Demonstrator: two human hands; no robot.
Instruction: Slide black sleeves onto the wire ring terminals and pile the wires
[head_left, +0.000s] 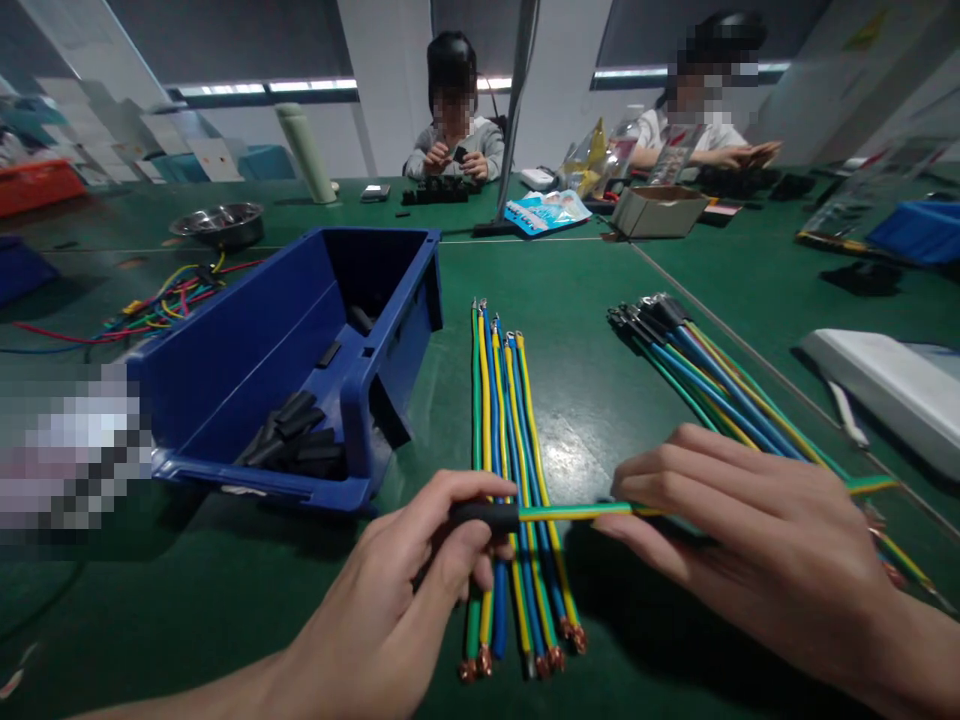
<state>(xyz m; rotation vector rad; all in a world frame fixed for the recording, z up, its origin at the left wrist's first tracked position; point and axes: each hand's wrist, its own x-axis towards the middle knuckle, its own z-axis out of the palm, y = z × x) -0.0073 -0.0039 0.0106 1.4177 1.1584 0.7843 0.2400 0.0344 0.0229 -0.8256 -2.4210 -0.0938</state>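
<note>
Green-and-yellow wire (574, 513) spans the gap between your two hands, with a black sleeve (496, 516) at its left end. Lettering: the blue-and-white packet (547, 212) on the far part of the counter (577, 370) carries white print, too blurred to read. The yellow sign (866, 30) at upper right is likewise illegible.

Position: the wire lies roughly crosswise in front of you, above a row of blue, green and yellow wires (484, 400) on the counter. Your left hand (420, 570) grasps the black sleeve between thumb and fingers. Your right hand (750, 530) grips the wire to the right of the sleeve, thumb below and fingers above.

The row of wires runs away from you, bare copper ends near, metal terminals far. To its right lies a bundle of wires (720, 370) with black sleeves at the far end, partly hidden by your right hand. Left of the row stands a blue bin (247, 350) containing loose black sleeves (292, 430).
</note>
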